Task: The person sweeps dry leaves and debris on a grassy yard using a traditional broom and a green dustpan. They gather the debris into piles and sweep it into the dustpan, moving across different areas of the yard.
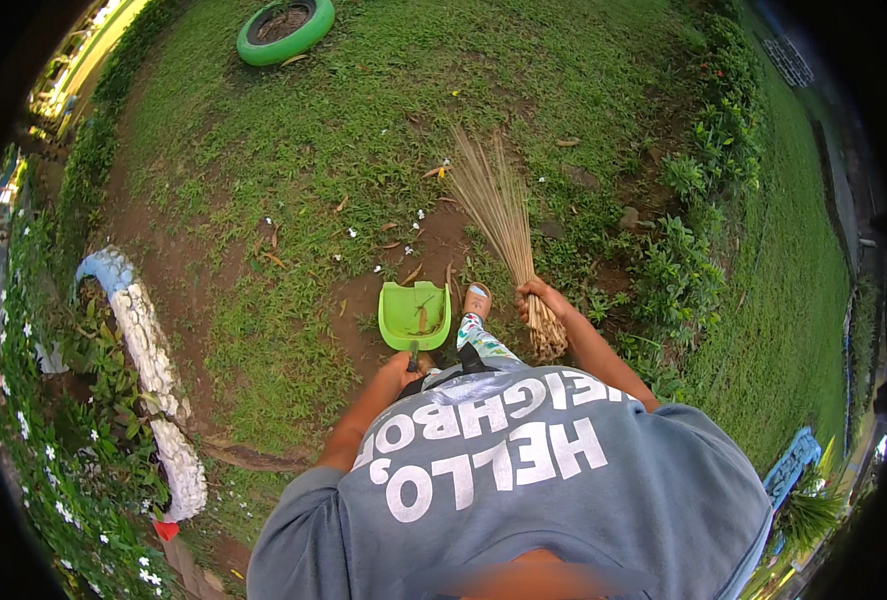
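My left hand (pixel 408 368) is closed round the dark handle of a bright green dustpan (pixel 388 318), which lies on the ground in front of me with its mouth facing away. A few dry leaves and twigs (pixel 423 312) rest inside the pan. In my right hand (pixel 548 303) is a stick broom (pixel 503 215), gripped near its bound end. Its thin bristles fan out forward and to the left over the grass. White fallen flowers and brown leaves (pixel 390 246) are scattered between the bristle tips and the pan. My sandalled foot (pixel 476 301) stands between the two tools.
A green-painted tyre (pixel 298 50) sits at the far left. White and blue stone edging (pixel 153 350) borders a flowering bush (pixel 53 480) on the left. Low shrubs (pixel 698 240) line the right side, beside more lawn (pixel 793 280). Small stones (pixel 628 217) lie near the shrubs.
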{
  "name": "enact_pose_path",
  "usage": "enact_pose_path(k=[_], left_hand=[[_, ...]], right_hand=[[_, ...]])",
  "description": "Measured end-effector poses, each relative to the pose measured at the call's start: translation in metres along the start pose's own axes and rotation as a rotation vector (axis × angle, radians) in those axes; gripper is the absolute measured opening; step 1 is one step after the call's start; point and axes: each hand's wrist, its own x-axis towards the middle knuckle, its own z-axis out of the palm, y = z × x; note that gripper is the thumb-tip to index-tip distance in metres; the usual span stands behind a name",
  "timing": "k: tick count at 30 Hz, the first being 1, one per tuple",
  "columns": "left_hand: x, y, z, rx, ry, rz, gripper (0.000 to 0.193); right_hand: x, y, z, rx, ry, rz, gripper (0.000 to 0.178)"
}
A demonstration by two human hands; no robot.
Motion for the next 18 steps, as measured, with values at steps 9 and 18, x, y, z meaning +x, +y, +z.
enact_pose_path(k=[9, 18], left_hand=[[-0.074, 0.007, 0.015, 0.844, 0.466, 0.283, 0.059], [-0.183, 0.095, 0.172, 0.0, -0.181, 0.427, 0.076]], right_hand=[[0.005, 0.003, 0.121, -1.112, -0.065, -0.306, 0.069], [0.007, 0.061, 0.227, -2.109, 0.044, -0.501, 0.103]])
